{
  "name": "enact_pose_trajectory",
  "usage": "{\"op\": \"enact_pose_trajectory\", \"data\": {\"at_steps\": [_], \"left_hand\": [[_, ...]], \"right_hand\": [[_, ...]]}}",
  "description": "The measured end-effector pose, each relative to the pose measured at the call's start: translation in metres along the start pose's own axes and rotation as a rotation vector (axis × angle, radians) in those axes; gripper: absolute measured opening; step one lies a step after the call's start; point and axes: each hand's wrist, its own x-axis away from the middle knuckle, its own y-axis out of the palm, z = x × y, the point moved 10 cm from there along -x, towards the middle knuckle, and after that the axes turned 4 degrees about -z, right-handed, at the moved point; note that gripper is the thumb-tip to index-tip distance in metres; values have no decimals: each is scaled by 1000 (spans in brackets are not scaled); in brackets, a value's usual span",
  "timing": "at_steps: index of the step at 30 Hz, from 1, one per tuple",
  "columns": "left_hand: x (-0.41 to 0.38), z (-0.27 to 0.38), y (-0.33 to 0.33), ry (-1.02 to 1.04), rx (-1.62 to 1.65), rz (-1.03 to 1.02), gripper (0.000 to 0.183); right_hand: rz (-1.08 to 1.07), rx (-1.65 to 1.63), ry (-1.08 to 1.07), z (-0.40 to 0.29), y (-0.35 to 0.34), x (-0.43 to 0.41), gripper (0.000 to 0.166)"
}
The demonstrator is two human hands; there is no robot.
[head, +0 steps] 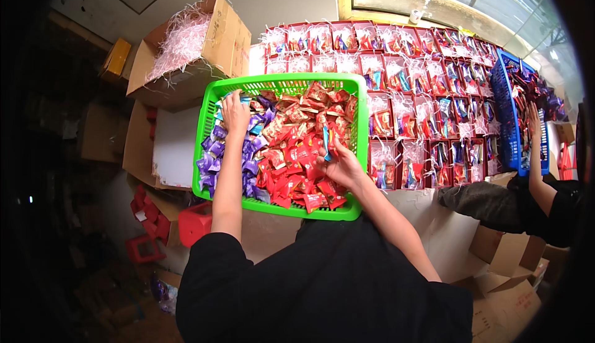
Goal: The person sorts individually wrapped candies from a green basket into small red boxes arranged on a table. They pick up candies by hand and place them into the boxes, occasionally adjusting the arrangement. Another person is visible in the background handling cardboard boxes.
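Note:
A green plastic basket [279,211] full of small wrapped packets lies before me. Purple packets [217,148] fill its left side, red packets [297,157] the middle and right, and red-and-gold ones [317,92] the back. My left hand [236,112] reaches into the back left corner, over blue packets; its fingertips are partly hidden, and whether it grips one cannot be told. My right hand [343,164] is raised over the basket's right side, its fingers closed around a few packets, a blue one [327,143] and a red one among them.
Rows of red boxes [383,115] with shredded paper and packets stand behind and right. A carton of shredded paper [228,40] is at back left, a red stool [193,224] below. At far right, a co-worker's hand [534,119] is at a blue basket [506,110]. Open cartons [506,296] lie lower right.

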Motion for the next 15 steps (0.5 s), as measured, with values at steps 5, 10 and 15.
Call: {"op": "enact_pose_trajectory", "data": {"at_steps": [5,10,15], "left_hand": [[2,42,38,328,29,-245,25],[-1,41,55,301,-127,-263,20],[-10,61,32,271,16,-191,15]], "right_hand": [[53,-11,10,2,-4,-1,34],[123,-9,-28,-2,-11,1,34],[63,-4,-56,-6,-5,0,36]]}}
